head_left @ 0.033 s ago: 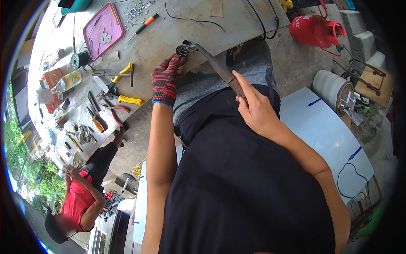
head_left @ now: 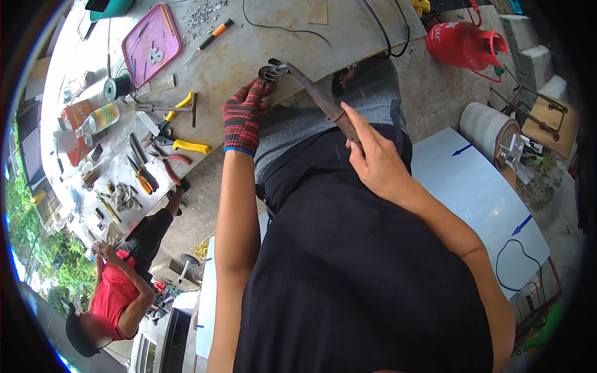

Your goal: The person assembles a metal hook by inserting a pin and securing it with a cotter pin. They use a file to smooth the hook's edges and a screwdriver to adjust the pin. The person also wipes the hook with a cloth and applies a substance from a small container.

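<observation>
My left hand (head_left: 245, 115), in a red-and-black knit glove, pinches a small dark round metal piece (head_left: 268, 75) at the table's near edge. My bare right hand (head_left: 379, 158) is wrapped round the lower end of a long, worn brown-handled tool (head_left: 318, 96). The tool slants up to the left, and its narrow bent tip meets the round piece. Exactly how tip and piece touch is too small to tell. Left of my gloved hand lie yellow-handled snips (head_left: 163, 133), red-handled pliers (head_left: 169, 163) and a hammer-like T-shaped tool (head_left: 180, 110).
On the metal-topped table (head_left: 280, 43) are a pink tray (head_left: 152, 46), an orange-handled screwdriver (head_left: 214, 35), a wire spool (head_left: 117, 88) and a clear bottle (head_left: 102, 118). A red gas cylinder (head_left: 463, 46) stands at the right. A person in red (head_left: 118, 292) sits at the left.
</observation>
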### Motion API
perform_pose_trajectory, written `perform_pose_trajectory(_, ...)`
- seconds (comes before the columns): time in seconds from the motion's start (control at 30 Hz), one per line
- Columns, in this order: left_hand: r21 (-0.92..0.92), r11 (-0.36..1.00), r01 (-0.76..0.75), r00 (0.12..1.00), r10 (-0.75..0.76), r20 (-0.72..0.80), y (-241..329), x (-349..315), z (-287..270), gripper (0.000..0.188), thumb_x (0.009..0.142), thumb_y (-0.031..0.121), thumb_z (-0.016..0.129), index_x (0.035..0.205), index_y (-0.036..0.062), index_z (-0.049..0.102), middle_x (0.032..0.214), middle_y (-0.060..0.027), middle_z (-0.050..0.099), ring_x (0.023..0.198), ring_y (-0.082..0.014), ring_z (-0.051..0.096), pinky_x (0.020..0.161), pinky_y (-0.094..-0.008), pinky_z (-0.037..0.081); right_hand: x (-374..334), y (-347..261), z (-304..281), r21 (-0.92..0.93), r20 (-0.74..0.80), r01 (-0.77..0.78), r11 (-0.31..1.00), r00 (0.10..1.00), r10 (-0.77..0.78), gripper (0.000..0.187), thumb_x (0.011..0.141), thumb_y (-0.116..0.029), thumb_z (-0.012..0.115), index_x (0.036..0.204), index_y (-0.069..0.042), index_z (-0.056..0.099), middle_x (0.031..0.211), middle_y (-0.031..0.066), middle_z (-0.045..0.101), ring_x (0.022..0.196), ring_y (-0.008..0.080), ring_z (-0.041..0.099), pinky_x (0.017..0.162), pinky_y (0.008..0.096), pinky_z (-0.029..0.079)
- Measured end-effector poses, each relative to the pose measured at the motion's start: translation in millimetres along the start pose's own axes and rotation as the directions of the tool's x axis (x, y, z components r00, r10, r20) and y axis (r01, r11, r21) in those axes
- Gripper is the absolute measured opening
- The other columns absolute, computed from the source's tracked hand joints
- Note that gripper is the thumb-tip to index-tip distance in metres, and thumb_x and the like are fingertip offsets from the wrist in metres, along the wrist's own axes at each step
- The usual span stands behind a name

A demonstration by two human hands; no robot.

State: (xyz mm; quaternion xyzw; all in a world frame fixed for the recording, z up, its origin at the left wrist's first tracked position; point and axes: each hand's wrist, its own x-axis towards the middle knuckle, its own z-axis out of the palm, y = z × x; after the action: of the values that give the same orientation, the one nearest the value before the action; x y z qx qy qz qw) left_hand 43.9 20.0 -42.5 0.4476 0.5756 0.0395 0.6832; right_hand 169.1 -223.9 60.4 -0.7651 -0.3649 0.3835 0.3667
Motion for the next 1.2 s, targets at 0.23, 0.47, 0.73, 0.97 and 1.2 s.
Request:
perform_pose_trajectory(0.23, 0.017, 1.0, -0.024, 1.0, 0.024, 0.007, 0, 0, -1, 0.044, 0.098, 0.031, 0.07, 0.13, 0.0007, 0.068, 0.104, -0.0059, 0.079, 0.068, -0.0088, 0.057, 0.069, -0.0242, 0.05, 0, 0, -1, 0.003, -0.021, -0.033, 0.999, 0.999, 0.033, 0.068, 0.094, 0.003, 0.056, 0.157, -0.003, 0.032, 0.131, 0.0322, 0.06, 0.106, 0.0504, 0.066, 0.087, 0.0504, 0.055)
perform_pose_trajectory(0.47, 0.066, 0.997, -0.026, 1.0, 0.025, 0.008, -3, 5, -3, 0.045, 0.099, 0.033, 0.069, 0.129, 0.0005, 0.068, 0.104, -0.0065, 0.079, 0.068, -0.0089, 0.057, 0.069, -0.0248, 0.051, -4, 0, 2, -0.001, -0.034, -0.033, 0.999, 0.999, 0.033, 0.067, 0.095, 0.002, 0.056, 0.157, -0.004, 0.032, 0.129, 0.0327, 0.06, 0.105, 0.0509, 0.065, 0.086, 0.0516, 0.055)
perform_pose_trajectory(0.73, 0.031, 0.97, -0.243, 0.97, 0.243, -0.014, -18, -1, -10, 0.058, 0.094, 0.034, 0.074, 0.14, 0.0027, 0.058, 0.112, -0.0088, 0.075, 0.076, -0.0132, 0.061, 0.074, -0.0287, 0.053, -7, -2, -6, -0.019, -0.066, -0.049, 0.999, 0.997, 0.047, 0.068, 0.094, 0.003, 0.057, 0.157, -0.005, 0.034, 0.127, 0.0329, 0.062, 0.105, 0.049, 0.067, 0.087, 0.0499, 0.055)
perform_pose_trajectory(0.97, 0.684, 0.57, -0.455, 0.749, 0.66, -0.052, -20, -6, 21, 0.081, 0.073, 0.027, 0.091, 0.143, 0.0088, 0.055, 0.131, -0.016, 0.062, 0.109, -0.0323, 0.062, 0.097, -0.0437, 0.051, 1, 0, -17, -0.045, -0.165, -0.022, 0.999, 0.986, 0.014, 0.068, 0.093, 0.005, 0.057, 0.157, -0.006, 0.036, 0.129, 0.0288, 0.063, 0.099, 0.0402, 0.071, 0.087, 0.0449, 0.056)
perform_pose_trajectory(1.2, 0.661, 0.478, -0.579, 0.767, 0.595, 0.241, 2, 20, -2, 0.049, 0.085, 0.013, 0.079, 0.132, 0.0231, 0.069, 0.119, -0.0115, 0.07, 0.106, -0.028, 0.064, 0.096, -0.0403, 0.053, 4, 2, -30, -0.071, -0.188, -0.025, 0.997, 0.982, 0.012, 0.069, 0.093, 0.007, 0.055, 0.158, -0.007, 0.036, 0.117, 0.0229, 0.067, 0.091, 0.0302, 0.072, 0.085, 0.0406, 0.056)
